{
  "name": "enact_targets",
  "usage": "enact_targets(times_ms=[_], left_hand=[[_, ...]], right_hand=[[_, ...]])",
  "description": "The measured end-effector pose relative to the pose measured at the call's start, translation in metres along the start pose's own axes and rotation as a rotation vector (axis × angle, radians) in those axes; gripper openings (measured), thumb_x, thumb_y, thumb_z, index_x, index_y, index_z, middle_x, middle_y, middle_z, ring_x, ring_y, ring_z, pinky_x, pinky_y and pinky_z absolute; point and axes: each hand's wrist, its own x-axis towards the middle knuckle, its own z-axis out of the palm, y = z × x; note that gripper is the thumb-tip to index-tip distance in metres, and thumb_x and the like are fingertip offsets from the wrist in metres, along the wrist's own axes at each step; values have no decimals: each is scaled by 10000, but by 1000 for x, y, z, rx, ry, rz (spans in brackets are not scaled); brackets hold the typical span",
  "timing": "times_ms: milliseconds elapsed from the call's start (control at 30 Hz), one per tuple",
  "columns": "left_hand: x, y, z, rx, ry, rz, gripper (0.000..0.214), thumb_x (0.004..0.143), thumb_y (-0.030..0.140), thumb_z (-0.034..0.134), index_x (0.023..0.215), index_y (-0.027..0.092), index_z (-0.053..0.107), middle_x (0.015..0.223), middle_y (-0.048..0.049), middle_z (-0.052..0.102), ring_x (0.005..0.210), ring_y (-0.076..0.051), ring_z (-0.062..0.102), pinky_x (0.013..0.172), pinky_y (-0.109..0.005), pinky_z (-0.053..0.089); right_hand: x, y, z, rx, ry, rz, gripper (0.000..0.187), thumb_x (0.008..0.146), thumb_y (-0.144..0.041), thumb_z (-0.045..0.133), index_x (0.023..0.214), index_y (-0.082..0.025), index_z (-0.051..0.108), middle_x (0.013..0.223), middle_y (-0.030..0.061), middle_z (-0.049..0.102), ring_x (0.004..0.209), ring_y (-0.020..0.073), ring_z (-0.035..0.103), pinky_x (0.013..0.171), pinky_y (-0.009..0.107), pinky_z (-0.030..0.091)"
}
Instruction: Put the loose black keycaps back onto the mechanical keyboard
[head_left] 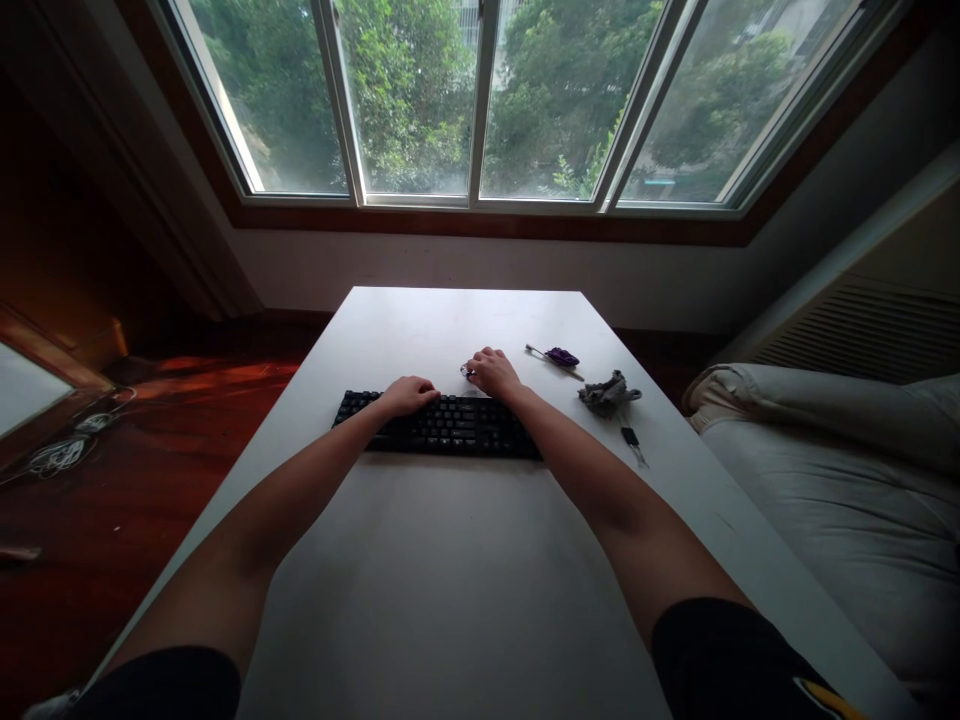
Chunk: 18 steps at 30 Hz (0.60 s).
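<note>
A black keyboard [450, 425] lies across the middle of a white table [450, 560]. My left hand [409, 395] rests on the keyboard's upper left part with its fingers curled down onto the keys. My right hand [491, 372] sits just past the keyboard's far edge, fingers closed around a small dark thing [468, 373] that I cannot make out.
To the right on the table lie a purple-headed tool [559, 356], a crumpled grey cloth [606, 394] and a small black tool [631, 439]. A bed with a white cover [840, 500] stands at the right. A red-brown wooden floor [112, 470] lies to the left, windows ahead.
</note>
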Motion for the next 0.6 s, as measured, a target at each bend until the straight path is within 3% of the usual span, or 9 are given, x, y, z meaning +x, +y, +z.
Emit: enact_targets(times_ms=[167,300,467,600], left_hand=[[-3,-8,-5,18,-23,10,342,912,464,544,1020,244,783,1055,-42,773,980,-220,678,813,-262,485],[-5,-10,-4,19,-28,-16,332,907,465,566,1044,251,780,1042,-35,771,955,-212,680,809,-262,491],[-5,-9,-3,30,-39,-19,348,917,472,553,1059,247,776,1055,-37,767,960,-216,680,833,-273,490],[-5,-9,-2,52,-37,-30,348,920,475,544,1056,253,775,1067,-37,765,973,-219,679,841,-276,488]], right_hand=[[-2,1,-2,99,74,-31,190,931,-274,661,1069,-164,731,1154,138,706,1164,292,534,999,407,360],[-11,1,1,330,135,-59,117,897,-296,718,970,-206,733,1039,68,743,1044,243,612,934,355,427],[-25,0,0,618,2,-71,102,870,-292,733,949,-228,732,905,7,746,826,160,668,756,257,473],[-29,-3,-6,668,-102,-14,135,852,-317,743,956,-232,746,861,-1,740,785,153,674,710,239,471]])
